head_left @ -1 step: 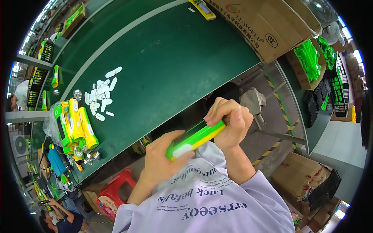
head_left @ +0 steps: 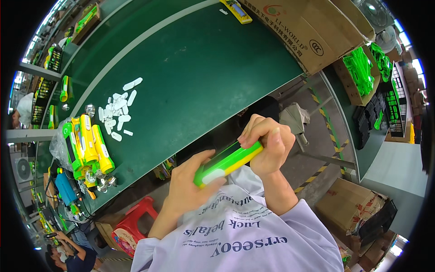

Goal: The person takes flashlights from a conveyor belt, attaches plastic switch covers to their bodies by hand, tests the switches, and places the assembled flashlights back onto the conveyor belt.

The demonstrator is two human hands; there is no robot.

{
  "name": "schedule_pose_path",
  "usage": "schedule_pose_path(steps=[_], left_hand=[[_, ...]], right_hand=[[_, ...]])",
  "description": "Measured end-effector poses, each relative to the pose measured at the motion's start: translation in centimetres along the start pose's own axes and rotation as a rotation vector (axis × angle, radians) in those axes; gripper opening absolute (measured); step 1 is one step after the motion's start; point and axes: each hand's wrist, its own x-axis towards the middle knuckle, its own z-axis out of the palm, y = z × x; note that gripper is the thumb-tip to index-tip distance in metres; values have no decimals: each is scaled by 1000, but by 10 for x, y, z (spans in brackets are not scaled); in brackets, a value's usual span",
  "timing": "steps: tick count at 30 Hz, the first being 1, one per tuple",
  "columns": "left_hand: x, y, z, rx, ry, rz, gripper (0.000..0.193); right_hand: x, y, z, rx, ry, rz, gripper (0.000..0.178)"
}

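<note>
A green and yellow flashlight body (head_left: 229, 164) with a dark panel on top is held slantwise between my two hands, in front of my shirt. My left hand (head_left: 188, 183) wraps around its lower left end, next to a white oval patch on the side; this hand is slightly blurred. At the upper right end, the curled fingers of my right hand (head_left: 269, 143) grip the body, and the thumb presses near the dark panel. On the table's left part lies a scatter of small white plastic pieces (head_left: 118, 108). Beside them is a pile of yellow and green flashlight bodies (head_left: 88, 143).
The green table (head_left: 190, 77) has its near edge just beyond my hands. A cardboard box (head_left: 303, 34) stands at its far right, near a yellow open casing (head_left: 239, 12). Silver reflectors (head_left: 106, 181) lie by the pile. Below left is a red stool (head_left: 136, 222); a person (head_left: 77, 254) works behind.
</note>
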Motion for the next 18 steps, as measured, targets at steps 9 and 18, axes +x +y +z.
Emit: schedule_pose_path(steps=[9,18], left_hand=[[-14,-47,20,9,-140,260,69],[-5,-44,-10,64,222,289,65]], right_hand=[[12,-40,26,306,-93,-166,43],[30,-69,45,79,18,-520,50]])
